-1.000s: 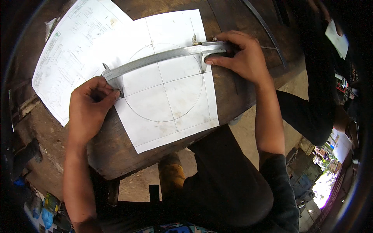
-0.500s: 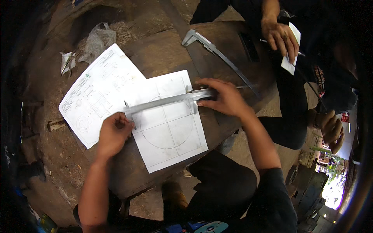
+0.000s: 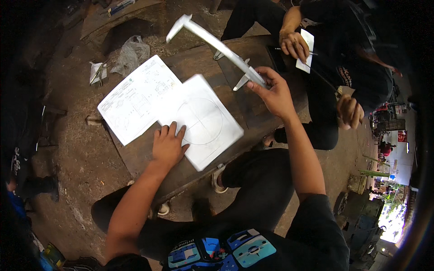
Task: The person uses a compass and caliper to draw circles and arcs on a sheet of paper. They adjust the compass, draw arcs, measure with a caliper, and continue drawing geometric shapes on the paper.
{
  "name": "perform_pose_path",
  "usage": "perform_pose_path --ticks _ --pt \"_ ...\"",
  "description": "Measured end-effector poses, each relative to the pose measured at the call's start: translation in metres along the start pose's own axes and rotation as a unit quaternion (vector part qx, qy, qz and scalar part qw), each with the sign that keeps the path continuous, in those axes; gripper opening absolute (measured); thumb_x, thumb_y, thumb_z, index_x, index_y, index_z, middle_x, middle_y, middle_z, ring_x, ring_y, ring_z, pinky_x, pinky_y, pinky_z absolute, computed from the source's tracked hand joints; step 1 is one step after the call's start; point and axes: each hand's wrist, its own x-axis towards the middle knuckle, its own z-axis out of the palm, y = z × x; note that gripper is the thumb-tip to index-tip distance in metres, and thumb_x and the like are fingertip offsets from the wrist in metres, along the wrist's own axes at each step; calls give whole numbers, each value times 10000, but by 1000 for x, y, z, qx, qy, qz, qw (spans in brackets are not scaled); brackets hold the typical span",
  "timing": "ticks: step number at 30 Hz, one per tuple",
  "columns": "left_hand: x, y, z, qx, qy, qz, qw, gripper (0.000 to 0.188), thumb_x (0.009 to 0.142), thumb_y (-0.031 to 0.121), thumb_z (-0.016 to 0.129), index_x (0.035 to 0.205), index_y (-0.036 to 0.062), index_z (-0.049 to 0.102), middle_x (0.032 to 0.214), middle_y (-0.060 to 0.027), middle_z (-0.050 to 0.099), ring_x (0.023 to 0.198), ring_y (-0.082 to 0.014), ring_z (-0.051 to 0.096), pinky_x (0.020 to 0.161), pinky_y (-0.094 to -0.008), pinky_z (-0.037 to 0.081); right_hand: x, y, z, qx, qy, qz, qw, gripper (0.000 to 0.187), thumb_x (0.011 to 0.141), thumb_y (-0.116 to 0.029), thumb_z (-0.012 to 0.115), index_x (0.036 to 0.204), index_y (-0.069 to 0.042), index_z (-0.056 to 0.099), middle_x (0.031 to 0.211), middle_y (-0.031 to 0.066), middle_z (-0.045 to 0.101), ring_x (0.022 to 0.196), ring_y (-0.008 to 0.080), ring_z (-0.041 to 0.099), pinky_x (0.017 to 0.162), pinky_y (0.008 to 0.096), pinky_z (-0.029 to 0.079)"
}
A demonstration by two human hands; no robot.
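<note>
My right hand grips a long vernier caliper by its beam, raised and slanting up to the left over the table, its jaws spread apart. My left hand lies with fingers spread on the left edge of a white sheet with a pencilled circle and crossing lines. Beside that sheet, to the left, rests a printed technical drawing. Behind the raised caliper, a second caliper lies on the wooden table, mostly hidden.
Across the table at right sits a person holding a white card and a thin dark rod. A dark flat object lies near the table's far right. A clear plastic bag and a small white packet are at far left.
The caliper has lifted off the circle sheet and swung up and right in my right hand. My left hand has left its jaw end and flattened onto the sheet, which has turned.
</note>
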Motion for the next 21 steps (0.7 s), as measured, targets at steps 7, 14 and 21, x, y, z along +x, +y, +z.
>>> perform_pose_path --ticks 7,14,21 --pt "-23 42 16 -15 62 -108 992 609 871 413 732 1398 136 600 1385 -170 500 1234 -344 483 1010 -490 399 -31 50 13 -40 3 -30 999 415 885 -280 780 1199 -44 649 956 128 696 869 241 653 776 353 508" --pt "-16 24 24 -222 190 -237 926 418 942 323 689 1259 50 675 1160 -181 619 1020 -320 601 886 -443 491 -20 108 34 -176 -165 18 970 573 729 -405 848 1189 -101 694 1110 174 723 1049 345 691 916 427 527" --pt "23 -55 11 -421 74 -213 879 429 938 225 739 1281 -22 665 905 -74 694 703 -103 600 649 -278 517 -16 139 76 -141 -182 34 973 510 736 -314 898 1136 -72 695 1025 132 720 946 248 672 829 384 517"
